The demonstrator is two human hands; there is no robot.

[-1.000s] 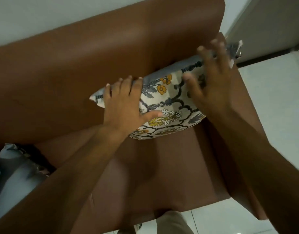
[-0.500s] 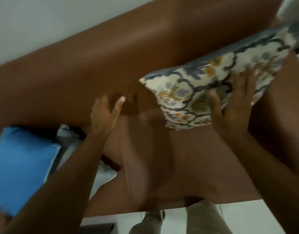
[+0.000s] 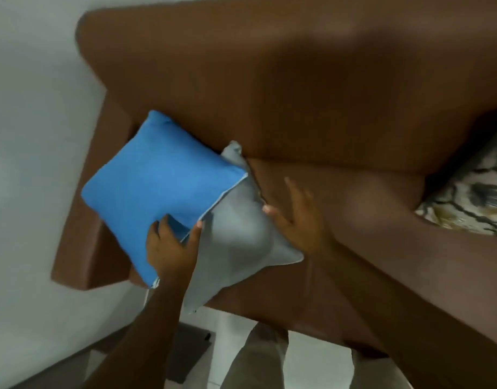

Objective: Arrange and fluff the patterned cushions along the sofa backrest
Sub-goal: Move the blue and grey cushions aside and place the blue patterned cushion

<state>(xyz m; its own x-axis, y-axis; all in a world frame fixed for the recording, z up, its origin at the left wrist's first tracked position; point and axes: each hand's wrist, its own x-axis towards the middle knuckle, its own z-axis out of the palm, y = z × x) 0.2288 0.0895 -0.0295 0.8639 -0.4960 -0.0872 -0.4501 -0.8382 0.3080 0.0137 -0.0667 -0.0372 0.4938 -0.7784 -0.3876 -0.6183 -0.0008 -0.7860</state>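
A blue cushion [image 3: 157, 181] lies on top of a grey cushion [image 3: 236, 237] at the left end of the brown sofa [image 3: 297, 80]. My left hand [image 3: 171, 245] grips the blue cushion's lower corner, thumb on top and fingers around the edge. Spread open, my right hand [image 3: 297, 217] touches the grey cushion's right edge without holding it. The patterned cushion [image 3: 474, 197], white with dark lines and yellow flowers, leans against the backrest at the far right, partly cut off by the frame.
The sofa's left armrest [image 3: 92, 220] stands against a white wall [image 3: 31, 136]. White floor tiles [image 3: 311, 366] and my trouser legs show below the seat edge. A dark low object [image 3: 188, 352] sits on the floor by the sofa's front.
The view swung left from the patterned cushion to the blue and grey ones. My right hand let go of the patterned cushion. My left hand took hold of the blue cushion's corner.
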